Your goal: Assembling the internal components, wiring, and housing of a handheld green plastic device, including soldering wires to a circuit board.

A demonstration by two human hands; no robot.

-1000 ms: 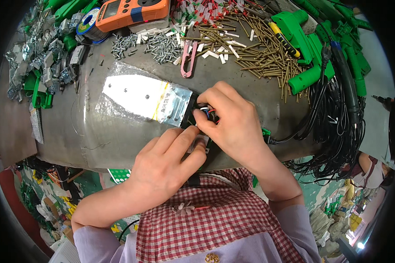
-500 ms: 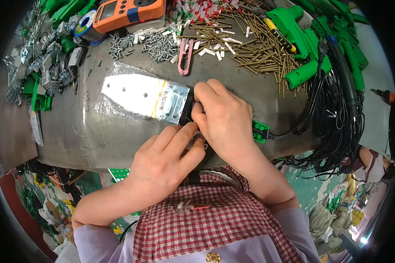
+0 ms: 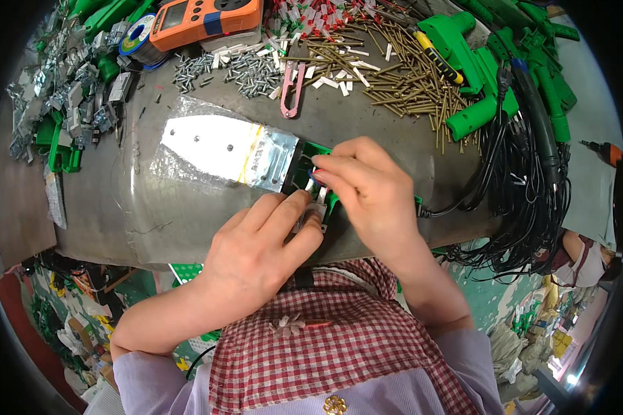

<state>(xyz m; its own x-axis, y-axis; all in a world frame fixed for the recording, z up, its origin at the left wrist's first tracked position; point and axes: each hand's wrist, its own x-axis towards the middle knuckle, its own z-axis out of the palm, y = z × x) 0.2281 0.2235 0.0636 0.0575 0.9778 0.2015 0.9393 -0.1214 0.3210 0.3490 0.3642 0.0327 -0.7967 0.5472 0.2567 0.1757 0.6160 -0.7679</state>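
In front of me lies a green plastic housing (image 3: 317, 148), joined at its left to a black piece and a shiny metal plate (image 3: 208, 144) in clear plastic film with a yellow band. My right hand (image 3: 375, 190) reaches over the housing, thumb and index finger pinched on a small red and blue bit that looks like wire. White sleeve-like pieces (image 3: 322, 194) show just below that pinch. My left hand (image 3: 256, 242) rests at the housing's near side, its fingers bent around a small grey metal part (image 3: 316, 220), mostly hidden.
Silver screws (image 3: 256, 76), long brass-coloured screws (image 3: 422, 97) and pink snips (image 3: 293, 90) lie beyond the plate. An orange meter (image 3: 208, 21) and solder spool (image 3: 140, 41) stand far left, near metal parts (image 3: 83, 97). Black cables (image 3: 526, 187) and green housings (image 3: 464, 48) crowd the right.
My right hand has shifted right and turned, uncovering the green housing and the white pieces inside it. The left hand stays almost in place.
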